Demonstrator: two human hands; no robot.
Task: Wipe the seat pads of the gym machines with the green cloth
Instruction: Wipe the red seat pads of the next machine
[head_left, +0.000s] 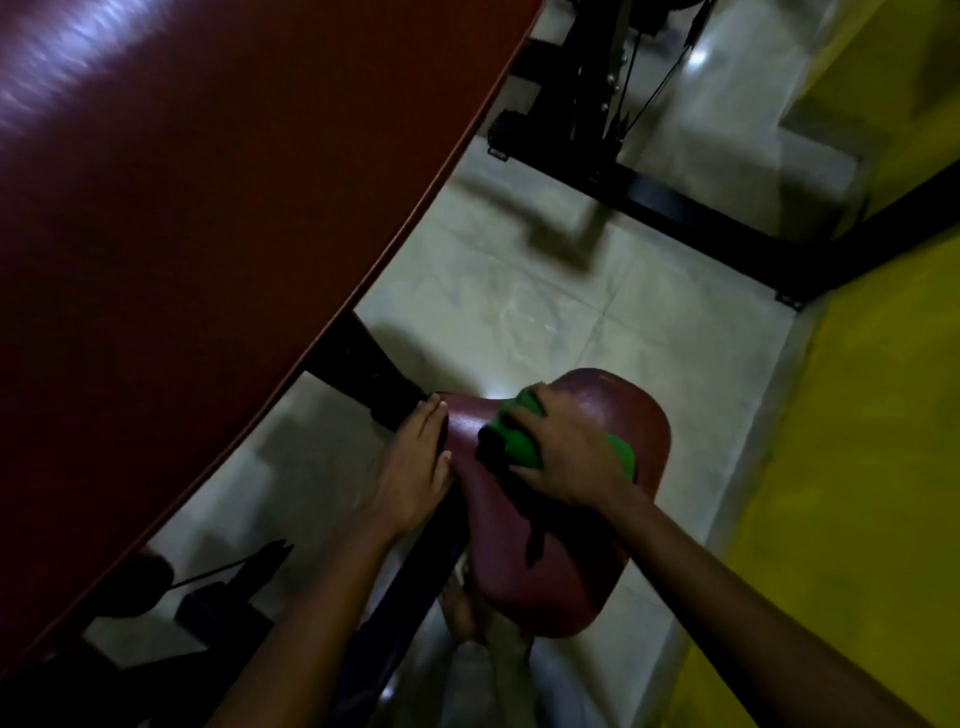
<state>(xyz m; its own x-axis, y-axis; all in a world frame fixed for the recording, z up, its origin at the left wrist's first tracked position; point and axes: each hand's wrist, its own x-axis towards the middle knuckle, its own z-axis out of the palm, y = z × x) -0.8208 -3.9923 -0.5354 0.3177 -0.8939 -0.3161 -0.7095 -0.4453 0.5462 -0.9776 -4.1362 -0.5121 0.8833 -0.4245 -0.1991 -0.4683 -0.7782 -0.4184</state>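
Observation:
A small dark red seat pad (582, 561) lies low in the middle of the view. My right hand (563, 457) grips a bunched green cloth (517, 441) and presses it onto the pad's far half. A bit of the cloth shows again by my wrist. My left hand (415, 467) rests with straight fingers against the pad's left edge. A long dark red back pad (197, 218) fills the upper left, close to the camera.
A black machine frame (675, 202) with cables crosses the pale tiled floor (519, 312) at the top right. A yellow wall (857, 441) runs down the right side. Black frame parts (363, 358) sit under the big pad.

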